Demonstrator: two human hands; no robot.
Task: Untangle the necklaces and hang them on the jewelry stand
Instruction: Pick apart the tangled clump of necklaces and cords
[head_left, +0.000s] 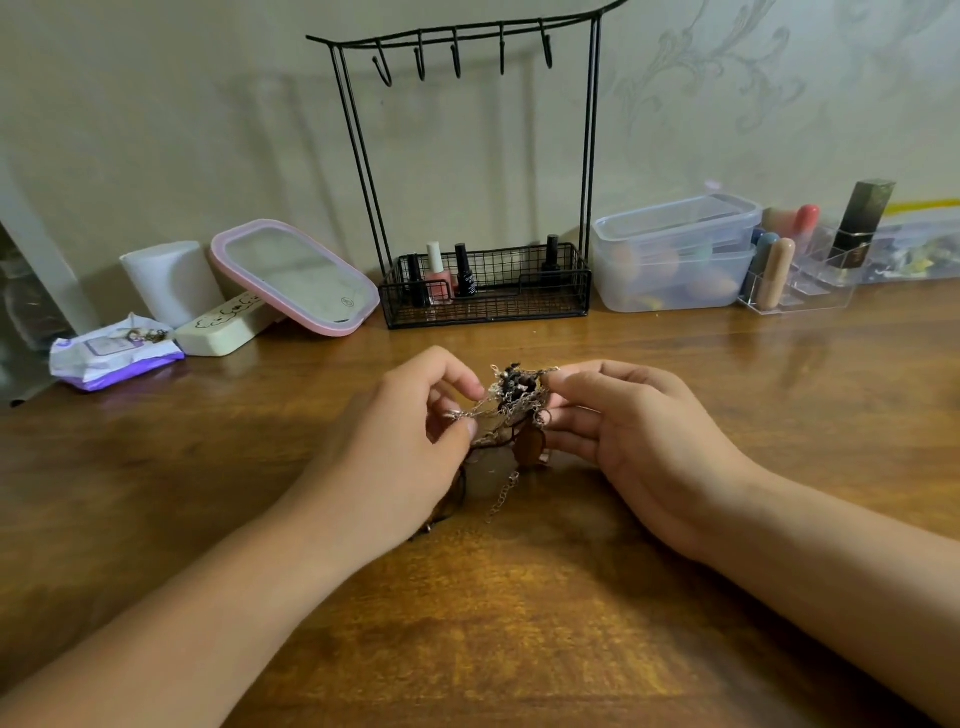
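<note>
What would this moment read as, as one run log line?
stage: untangling | both hands pinch necklace tangle above table | stand hooks bare

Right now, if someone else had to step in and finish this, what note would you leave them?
Left hand: pinching a chain of the tangle.
Right hand: pinching the tangle's other side.
Necklaces: all in one knot, held just above the table, loose ends trailing onto it.
Stand: behind the hands, against the wall, its hooks bare.
Done: nothing hung.
Left: separate each necklace, hang each on a hook.
</note>
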